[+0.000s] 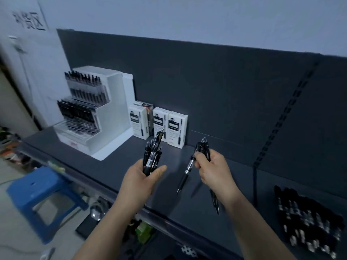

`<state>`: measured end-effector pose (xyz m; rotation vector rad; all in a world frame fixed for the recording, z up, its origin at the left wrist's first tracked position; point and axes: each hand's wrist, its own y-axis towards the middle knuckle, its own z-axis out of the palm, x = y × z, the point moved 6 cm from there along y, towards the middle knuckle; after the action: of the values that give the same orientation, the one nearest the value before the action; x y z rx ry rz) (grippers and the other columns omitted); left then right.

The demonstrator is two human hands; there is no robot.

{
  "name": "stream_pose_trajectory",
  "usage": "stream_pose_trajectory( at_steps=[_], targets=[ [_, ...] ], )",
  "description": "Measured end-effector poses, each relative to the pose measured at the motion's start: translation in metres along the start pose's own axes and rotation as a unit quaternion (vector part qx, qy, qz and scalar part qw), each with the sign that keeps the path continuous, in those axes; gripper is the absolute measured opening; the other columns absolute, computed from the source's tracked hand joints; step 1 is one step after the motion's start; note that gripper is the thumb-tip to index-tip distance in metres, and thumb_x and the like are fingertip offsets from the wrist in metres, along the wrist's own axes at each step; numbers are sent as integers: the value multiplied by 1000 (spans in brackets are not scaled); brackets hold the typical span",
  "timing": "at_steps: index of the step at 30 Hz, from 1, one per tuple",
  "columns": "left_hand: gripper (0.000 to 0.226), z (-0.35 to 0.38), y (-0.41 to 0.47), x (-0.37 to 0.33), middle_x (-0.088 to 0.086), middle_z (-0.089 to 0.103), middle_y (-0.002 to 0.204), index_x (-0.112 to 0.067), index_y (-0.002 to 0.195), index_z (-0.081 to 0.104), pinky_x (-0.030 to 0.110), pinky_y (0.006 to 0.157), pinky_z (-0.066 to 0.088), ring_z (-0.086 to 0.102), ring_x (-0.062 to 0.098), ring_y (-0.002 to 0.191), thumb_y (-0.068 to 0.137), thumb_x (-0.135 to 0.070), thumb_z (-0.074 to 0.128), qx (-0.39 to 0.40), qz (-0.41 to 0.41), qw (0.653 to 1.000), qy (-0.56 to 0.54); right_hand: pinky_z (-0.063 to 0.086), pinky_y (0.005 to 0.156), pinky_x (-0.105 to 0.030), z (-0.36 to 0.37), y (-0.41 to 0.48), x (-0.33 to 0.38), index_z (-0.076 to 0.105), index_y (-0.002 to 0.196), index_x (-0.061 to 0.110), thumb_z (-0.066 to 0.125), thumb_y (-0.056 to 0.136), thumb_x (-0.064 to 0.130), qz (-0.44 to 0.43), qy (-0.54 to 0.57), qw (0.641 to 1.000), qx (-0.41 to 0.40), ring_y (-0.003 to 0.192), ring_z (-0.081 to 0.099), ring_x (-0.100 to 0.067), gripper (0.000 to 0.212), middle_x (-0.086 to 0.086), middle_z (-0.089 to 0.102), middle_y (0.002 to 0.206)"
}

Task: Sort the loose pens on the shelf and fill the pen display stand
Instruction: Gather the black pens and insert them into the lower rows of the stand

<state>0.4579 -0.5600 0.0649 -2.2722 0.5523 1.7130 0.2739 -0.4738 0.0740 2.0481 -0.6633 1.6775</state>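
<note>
Both hands grip pens, the left hand (143,177) a bunch (153,154) pointing up-left at the display stand (110,117), nearer it than the right hand (213,168).

In front of me a dark grey shelf (234,166) runs across the middle of the frame, backed by a dark grey panel (206,81). At the right, 1 slotted upright (283,117) climbs that panel. Above is a pale wall (187,19), dimly and evenly lit. Upper left is a white board (28,21) with blurred dark characters. Lower left, 1 blue stool (35,186) stands on the pale floor (11,231).
</note>
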Motion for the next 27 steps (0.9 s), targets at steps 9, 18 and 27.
stream_pose_trajectory(
  at_steps=[9,18,27],
  targets=[
    [39,-161,33,44,4,41,52,-14,70,41,34,53,35,38,17,47,85,-39,68,-60,-23,997,31,29,49,-29,172,23,31,50,64,27,52,92,34,-9,2,998,60,47,35,-10,28,-2,51,67],
    [26,-229,81,72,3,43,51,-11,81,52,25,45,35,39,16,43,86,-30,69,-91,-47,995,13,26,49,-30,268,74,53,55,69,19,51,92,34,-11,-18,992,121,42,30,-12,28,8,43,49],
    [14,-261,141,93,-8,50,45,-17,81,60,23,42,31,37,10,39,82,-21,74,-58,-64,994,-63,30,52,-21,350,120,76,56,80,11,50,98,30,-51,-25,983,172,39,40,-2,26,17,51,47]
  ],
)
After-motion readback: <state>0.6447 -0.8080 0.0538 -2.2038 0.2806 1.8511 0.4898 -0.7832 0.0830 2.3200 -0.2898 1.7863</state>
